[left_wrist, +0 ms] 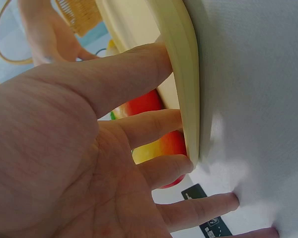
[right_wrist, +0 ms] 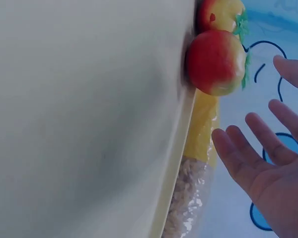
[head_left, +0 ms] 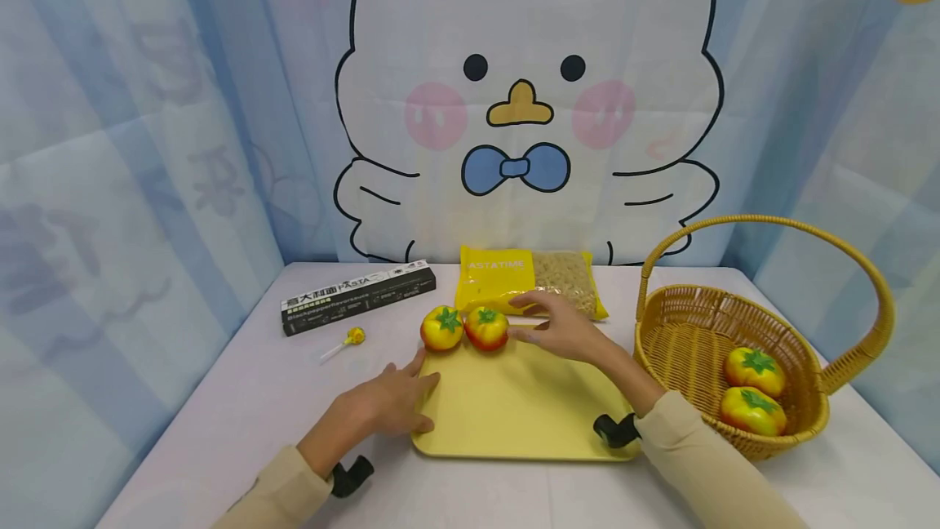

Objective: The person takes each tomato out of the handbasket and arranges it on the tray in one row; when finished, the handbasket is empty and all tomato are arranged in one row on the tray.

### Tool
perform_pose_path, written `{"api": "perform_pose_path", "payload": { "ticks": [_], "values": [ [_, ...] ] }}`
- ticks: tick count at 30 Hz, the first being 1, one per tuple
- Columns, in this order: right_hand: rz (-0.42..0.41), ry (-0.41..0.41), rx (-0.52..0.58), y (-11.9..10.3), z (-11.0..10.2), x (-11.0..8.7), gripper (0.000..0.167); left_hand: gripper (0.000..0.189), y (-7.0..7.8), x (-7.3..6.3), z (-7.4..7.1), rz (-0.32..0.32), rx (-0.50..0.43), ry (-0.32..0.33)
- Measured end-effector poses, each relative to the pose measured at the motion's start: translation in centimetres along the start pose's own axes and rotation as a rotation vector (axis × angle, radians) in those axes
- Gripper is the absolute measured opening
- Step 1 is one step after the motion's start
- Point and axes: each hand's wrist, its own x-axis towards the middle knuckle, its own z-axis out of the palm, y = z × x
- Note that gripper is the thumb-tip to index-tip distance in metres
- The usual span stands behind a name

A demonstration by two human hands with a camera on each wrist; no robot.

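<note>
Tomatoes (head_left: 485,331) sit centre-frame on the yellow tray (head_left: 525,411) in the head view, right hand (head_left: 560,326) beside them. Left wrist: left hand (left_wrist: 102,158) touches the tray's rim mid-frame, grip apart. Right wrist: grip apart, lower right.

Bright, diffuse light fills the head view, while the dimmer right wrist view shows soft shadow across the tray (right_wrist: 89,99) and glints on the pasta bag (right_wrist: 194,183).

Left hand (head_left: 389,400): fingers (left_wrist: 151,125) spread, thumb (left_wrist: 131,69) apart. Right hand (head_left: 558,331): farther forward than left, fingers loosely extended.
</note>
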Motion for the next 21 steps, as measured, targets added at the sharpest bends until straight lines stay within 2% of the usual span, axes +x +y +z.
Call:
{"api": "perform_pose_path", "payload": {
  "ticks": [10, 21],
  "values": [
    [-0.024, 0.074, -0.090, 0.4, -2.8, -3.8, 0.050, 0.072, 0.0, 0.0, 0.0, -0.005, 0.000, -0.003],
    [0.036, 0.170, -0.155, 0.5, -5.8, -8.7, 0.045, 0.072, 0.1, -0.1, -0.1, -0.009, -0.011, -0.003]
  ]
}}
